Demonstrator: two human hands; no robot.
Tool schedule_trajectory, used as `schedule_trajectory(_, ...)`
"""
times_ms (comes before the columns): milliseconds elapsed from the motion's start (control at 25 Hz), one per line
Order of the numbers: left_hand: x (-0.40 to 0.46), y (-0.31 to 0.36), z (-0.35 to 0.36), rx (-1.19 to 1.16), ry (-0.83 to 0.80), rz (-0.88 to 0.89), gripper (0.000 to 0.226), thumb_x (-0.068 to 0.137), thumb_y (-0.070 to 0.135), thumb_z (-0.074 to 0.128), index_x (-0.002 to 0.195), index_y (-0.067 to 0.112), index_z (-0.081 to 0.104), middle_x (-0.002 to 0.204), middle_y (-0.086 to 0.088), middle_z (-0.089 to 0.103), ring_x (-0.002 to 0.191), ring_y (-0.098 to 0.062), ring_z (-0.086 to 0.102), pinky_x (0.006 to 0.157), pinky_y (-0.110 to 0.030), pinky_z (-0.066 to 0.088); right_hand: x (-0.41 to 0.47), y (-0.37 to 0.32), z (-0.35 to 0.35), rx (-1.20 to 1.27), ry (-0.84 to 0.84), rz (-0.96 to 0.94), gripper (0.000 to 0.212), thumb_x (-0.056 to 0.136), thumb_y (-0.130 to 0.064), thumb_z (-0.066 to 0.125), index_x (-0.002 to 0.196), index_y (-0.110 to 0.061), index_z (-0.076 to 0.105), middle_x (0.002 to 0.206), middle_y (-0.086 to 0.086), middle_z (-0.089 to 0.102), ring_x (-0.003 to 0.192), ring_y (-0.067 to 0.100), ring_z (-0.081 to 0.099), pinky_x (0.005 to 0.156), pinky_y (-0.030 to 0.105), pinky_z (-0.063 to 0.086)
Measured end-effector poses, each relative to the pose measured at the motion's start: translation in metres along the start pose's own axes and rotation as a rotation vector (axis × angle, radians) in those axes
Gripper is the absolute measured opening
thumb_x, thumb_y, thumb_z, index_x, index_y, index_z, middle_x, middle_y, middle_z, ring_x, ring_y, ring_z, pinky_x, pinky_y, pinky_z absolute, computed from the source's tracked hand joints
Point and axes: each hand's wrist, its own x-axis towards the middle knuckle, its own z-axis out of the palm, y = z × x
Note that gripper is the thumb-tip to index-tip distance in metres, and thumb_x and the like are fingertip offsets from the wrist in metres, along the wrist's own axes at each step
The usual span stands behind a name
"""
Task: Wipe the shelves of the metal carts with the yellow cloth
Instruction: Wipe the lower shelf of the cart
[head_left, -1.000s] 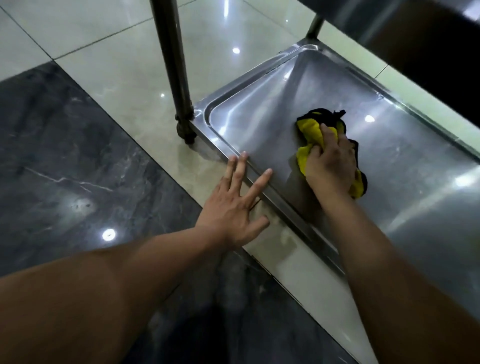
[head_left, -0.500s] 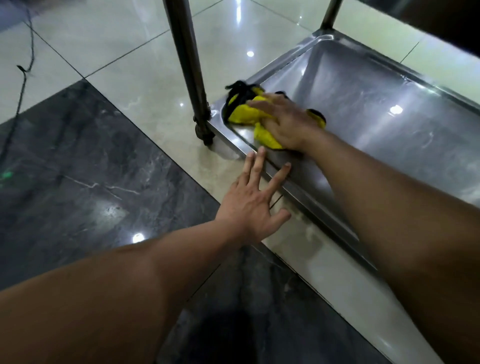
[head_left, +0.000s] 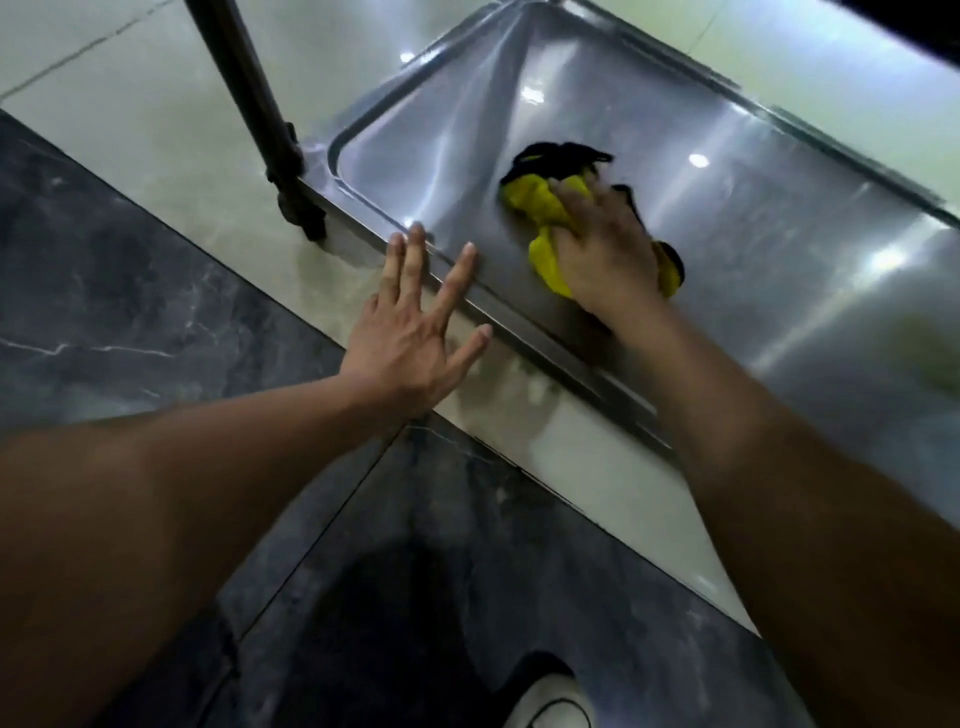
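The yellow cloth (head_left: 545, 218), bunched and edged in black, is pressed flat against the bottom shelf (head_left: 753, 218) of the metal cart, in the part of the tray nearer the front rim than the back rim, and somewhat toward the corner where the leg stands. It is covered by the right hand (head_left: 605, 254), whose fingers are laid over the cloth, slightly spread and lightly bent; yellow fabric is seen ahead of the fingertips and on both sides of the palm. Whether the thumb is tucked round the cloth cannot be told.

The left hand (head_left: 415, 338) is held flat with its fingers straight and fanned apart. Its fingertips are set on the front rim of the shelf, while the palm is seen over the floor (head_left: 156, 130) outside the cart; nothing is gripped.

The dark cart leg (head_left: 244, 78) is seen rising from the shelf's front corner, with its foot on pale tile. A dark marbled tile (head_left: 130, 312) is seen nearer the person, and a white shoe (head_left: 550, 701) at the bottom edge.
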Motion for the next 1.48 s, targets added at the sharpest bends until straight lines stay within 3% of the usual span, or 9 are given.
schedule_trajectory(120, -0.001, -0.004, -0.006, 0.005, -0.016, -0.012, 0.076, 0.095, 0.077, 0.021, 0.155, 0.049, -0.016, 0.166, -0.008, -0.026, 0.153, -0.028, -0.024, 0.123, -0.054, 0.018, -0.062, 0.017, -0.007, 0.027, -0.051, -0.205, 0.053, 0.098, -0.031, 0.048, 0.150, -0.036, 0.044, 0.159, 0.006, 0.039, 0.144, 0.028, 0.038, 0.117, 0.040, 0.033)
schedule_trajectory(280, -0.002, 0.000, -0.009, -0.009, -0.028, -0.001, 0.075, 0.090, 0.080, 0.015, 0.154, 0.053, -0.013, 0.167, -0.007, -0.023, 0.153, -0.027, -0.022, 0.118, -0.059, 0.022, -0.112, 0.089, -0.041, -0.058, 0.145, 0.351, 0.053, 0.100, -0.032, 0.044, 0.153, -0.034, 0.038, 0.161, 0.007, 0.035, 0.143, 0.031, 0.038, 0.117, 0.044, 0.033)
schedule_trajectory(440, -0.002, 0.003, -0.007, -0.011, -0.022, -0.041, 0.078, 0.086, 0.083, 0.012, 0.155, 0.053, -0.008, 0.168, -0.010, -0.019, 0.155, -0.029, -0.019, 0.121, -0.056, 0.017, -0.186, 0.104, -0.043, -0.032, 0.203, 0.317, 0.052, 0.100, -0.030, 0.044, 0.152, -0.034, 0.042, 0.160, 0.009, 0.036, 0.145, 0.031, 0.037, 0.118, 0.046, 0.034)
schedule_trajectory(600, -0.001, 0.008, -0.009, 0.035, -0.041, -0.046, 0.081, 0.086, 0.083, 0.013, 0.157, 0.048, -0.004, 0.168, -0.016, -0.014, 0.155, -0.032, -0.013, 0.121, -0.057, 0.015, -0.237, 0.140, -0.064, -0.034, 0.233, 0.560, 0.052, 0.101, -0.026, 0.045, 0.153, -0.032, 0.041, 0.162, 0.007, 0.033, 0.147, 0.032, 0.033, 0.118, 0.047, 0.033)
schedule_trajectory(800, 0.002, 0.013, -0.017, 0.084, -0.101, -0.036, 0.074, 0.094, 0.072, 0.022, 0.158, 0.045, -0.004, 0.168, -0.018, -0.013, 0.155, -0.036, -0.012, 0.122, -0.056, 0.013, -0.276, 0.161, -0.088, -0.258, 0.301, 0.782, 0.048, 0.101, -0.021, 0.044, 0.149, -0.018, 0.044, 0.138, 0.032, 0.046, 0.120, 0.050, 0.047, 0.100, 0.051, 0.038)
schedule_trajectory(920, 0.003, 0.014, -0.029, 0.111, -0.146, -0.009, 0.072, 0.100, 0.055, 0.035, 0.160, 0.040, -0.001, 0.167, -0.022, -0.008, 0.155, -0.039, -0.007, 0.123, -0.055, 0.013, -0.273, 0.153, -0.097, -0.184, 0.272, 0.813, 0.047, 0.102, -0.023, 0.040, 0.148, -0.014, 0.041, 0.132, 0.035, 0.046, 0.117, 0.052, 0.048, 0.098, 0.055, 0.040)
schedule_trajectory(1120, -0.022, 0.030, -0.056, -0.001, -0.244, 0.091, 0.079, 0.098, 0.038, 0.050, 0.162, 0.024, 0.005, 0.167, -0.018, 0.013, 0.154, -0.037, 0.015, 0.122, -0.052, 0.026, -0.230, 0.093, -0.095, -0.025, 0.066, 0.471, 0.045, 0.100, -0.024, 0.045, 0.145, -0.020, 0.047, 0.133, 0.023, 0.057, 0.118, 0.044, 0.055, 0.099, 0.051, 0.047)
schedule_trajectory(1280, -0.058, 0.047, -0.097, -0.026, -0.221, 0.099, 0.060, 0.097, 0.036, 0.049, 0.152, 0.019, 0.034, 0.144, -0.014, 0.051, 0.133, -0.034, 0.046, 0.110, -0.046, 0.039, -0.188, 0.015, -0.102, 0.025, -0.005, 0.203, 0.039, 0.099, -0.021, 0.050, 0.138, -0.016, 0.052, 0.126, 0.018, 0.061, 0.112, 0.038, 0.055, 0.096, 0.045, 0.046)
schedule_trajectory(1480, -0.104, 0.044, -0.184, -0.081, -0.147, -0.050, 0.042, 0.096, 0.034, 0.047, 0.135, 0.019, 0.052, 0.130, -0.009, 0.060, 0.120, -0.034, 0.054, 0.103, -0.044, 0.042, -0.162, -0.081, -0.141, 0.074, -0.177, 0.015, 0.047, 0.096, -0.035, 0.043, 0.139, -0.018, 0.052, 0.126, 0.012, 0.061, 0.114, 0.034, 0.055, 0.096, 0.044, 0.047)
